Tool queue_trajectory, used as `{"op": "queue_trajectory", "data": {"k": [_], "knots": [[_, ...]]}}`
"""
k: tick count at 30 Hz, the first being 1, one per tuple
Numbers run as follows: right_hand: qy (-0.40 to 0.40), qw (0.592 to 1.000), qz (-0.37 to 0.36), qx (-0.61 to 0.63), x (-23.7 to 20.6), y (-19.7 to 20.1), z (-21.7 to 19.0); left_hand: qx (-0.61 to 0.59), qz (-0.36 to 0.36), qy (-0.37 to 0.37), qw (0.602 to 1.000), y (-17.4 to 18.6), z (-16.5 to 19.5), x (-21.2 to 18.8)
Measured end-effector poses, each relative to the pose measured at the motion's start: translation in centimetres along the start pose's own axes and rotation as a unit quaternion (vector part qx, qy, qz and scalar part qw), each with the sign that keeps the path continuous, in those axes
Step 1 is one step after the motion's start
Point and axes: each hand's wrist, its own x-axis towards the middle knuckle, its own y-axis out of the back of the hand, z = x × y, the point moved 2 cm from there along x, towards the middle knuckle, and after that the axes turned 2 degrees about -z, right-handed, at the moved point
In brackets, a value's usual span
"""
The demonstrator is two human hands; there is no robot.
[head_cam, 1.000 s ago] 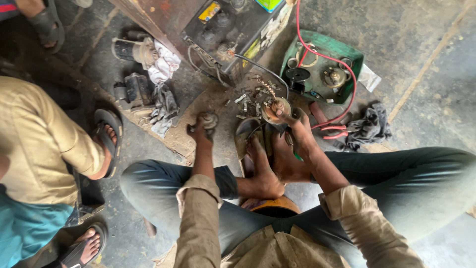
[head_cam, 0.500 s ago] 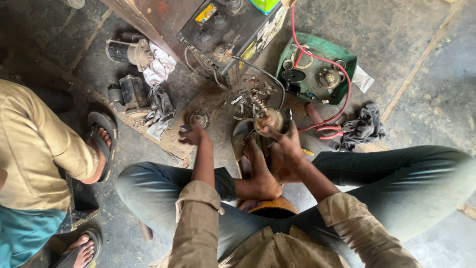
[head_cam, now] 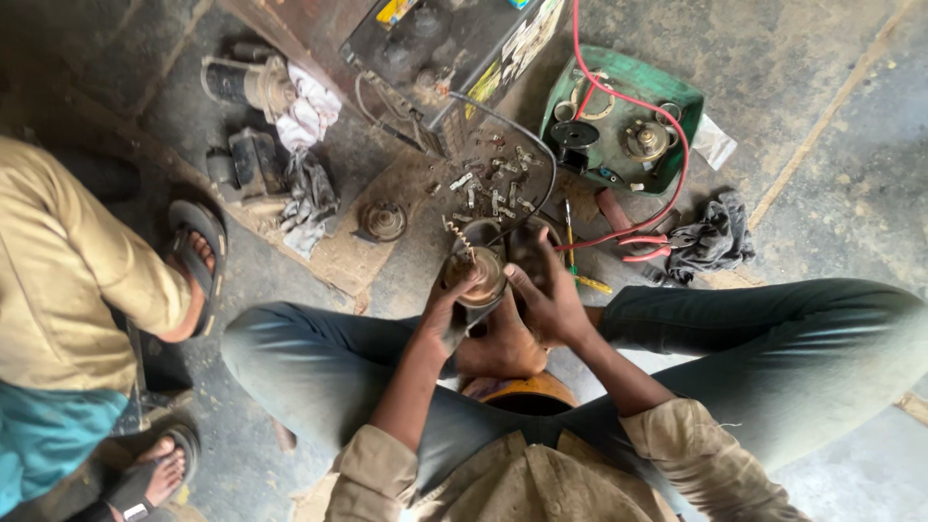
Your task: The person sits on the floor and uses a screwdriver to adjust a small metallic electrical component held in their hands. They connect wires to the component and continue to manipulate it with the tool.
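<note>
Two hands around round metal part

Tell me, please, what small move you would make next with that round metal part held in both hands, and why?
Probably keep the left hand steadying the round metal part while the right hand works at its rim. Both hands cup it over the lap, and the loose screws lie just beyond it on the floor.

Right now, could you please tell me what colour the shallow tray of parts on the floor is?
Green; the shallow plastic tray shows best in the head view.
</note>
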Motion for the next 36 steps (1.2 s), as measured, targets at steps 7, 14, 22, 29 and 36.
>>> {"op": "queue_trajectory", "data": {"k": [7,14,22,29,36], "knots": [[0.074,0.992,-0.097,0.032,1.0,0.7,-0.2,0.029,-0.031,0.007,0.999,1.4,-1.3,0.6],[0.012,0.988,-0.136,0.072,2.1,2.0,1.4,0.054,-0.048,0.020,0.997,1.0,-0.3,0.6],[0.085,0.984,-0.155,-0.038,2.6,2.2,1.6,0.095,-0.014,0.016,0.995,0.0,1.0,-0.9],[0.051,0.990,-0.128,0.015,2.4,2.2,1.1,0.024,-0.070,-0.030,0.997,-0.3,1.5,-1.5],[0.092,0.963,-0.247,0.052,2.8,1.4,-0.5,-0.020,-0.069,-0.048,0.996,0.9,0.8,-2.5]]}}
